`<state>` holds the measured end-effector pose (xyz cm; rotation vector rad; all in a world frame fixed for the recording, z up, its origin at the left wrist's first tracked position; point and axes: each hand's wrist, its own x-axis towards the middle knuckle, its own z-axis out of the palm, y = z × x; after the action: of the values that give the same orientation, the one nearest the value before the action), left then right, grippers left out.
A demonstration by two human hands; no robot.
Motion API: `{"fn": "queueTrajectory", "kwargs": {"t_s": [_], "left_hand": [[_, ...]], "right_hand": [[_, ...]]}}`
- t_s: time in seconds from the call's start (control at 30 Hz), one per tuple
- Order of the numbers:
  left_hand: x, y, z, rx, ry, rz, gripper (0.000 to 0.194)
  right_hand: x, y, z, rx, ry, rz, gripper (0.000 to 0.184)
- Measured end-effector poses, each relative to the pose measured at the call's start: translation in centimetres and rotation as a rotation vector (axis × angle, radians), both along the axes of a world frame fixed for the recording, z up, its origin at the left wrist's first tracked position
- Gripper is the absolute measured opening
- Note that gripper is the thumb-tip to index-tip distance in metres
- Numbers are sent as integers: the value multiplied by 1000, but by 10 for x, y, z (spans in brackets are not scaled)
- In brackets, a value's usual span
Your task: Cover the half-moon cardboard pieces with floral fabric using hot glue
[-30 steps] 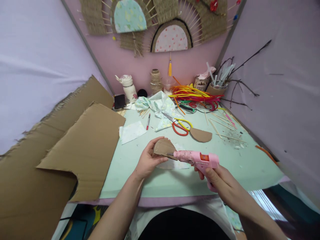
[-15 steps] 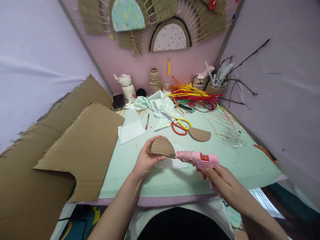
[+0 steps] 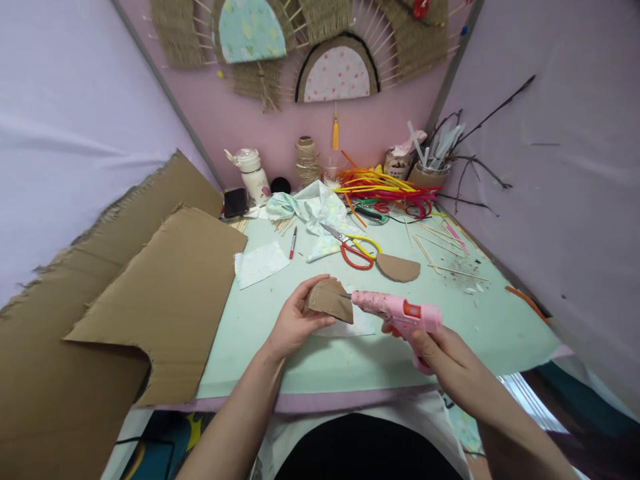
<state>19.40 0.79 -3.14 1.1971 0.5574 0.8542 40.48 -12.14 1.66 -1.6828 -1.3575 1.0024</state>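
Observation:
Between the thumb and fingers of my left hand [image 3: 296, 319] is a half-round cardboard piece [image 3: 331, 299], tilted above the table. My right hand [image 3: 434, 350] is wrapped round the handle of a pink glue gun [image 3: 397, 311]. The gun's nozzle points left and meets the face of the cardboard, or hovers just over it; I cannot tell which. Under the held piece, partly hidden, lies a pale fabric piece [image 3: 361, 327]. A second half-round cardboard piece [image 3: 399, 268] rests flat beyond the gun, beside scissors [image 3: 359, 250] with red and yellow handles.
Large cardboard sheets [image 3: 165, 293] cover the left side of the table. Crumpled patterned fabric [image 3: 317, 207], a twine spool [image 3: 307, 162], a white bottle [image 3: 253, 175] and bright pipe cleaners [image 3: 385, 185] stand or lie at the back. Thin sticks [image 3: 440, 243] are scattered on the right.
My left hand has turned the cardboard piece so its right end dips lower. The glue gun's nozzle has moved from the piece's lower right corner up to its upper right part.

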Motion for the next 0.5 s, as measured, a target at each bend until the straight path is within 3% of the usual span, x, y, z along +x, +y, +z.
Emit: {"fn": "queueTrajectory", "kwargs": {"t_s": [0.2,0.5], "left_hand": [[0,-1,4,32,73,-19,67],[0,-1,4,43,78,3,67]], "right_hand": [[-10,5,1,-1,41,47,49],[-10,4,1,-20,16,-30,51]]}}
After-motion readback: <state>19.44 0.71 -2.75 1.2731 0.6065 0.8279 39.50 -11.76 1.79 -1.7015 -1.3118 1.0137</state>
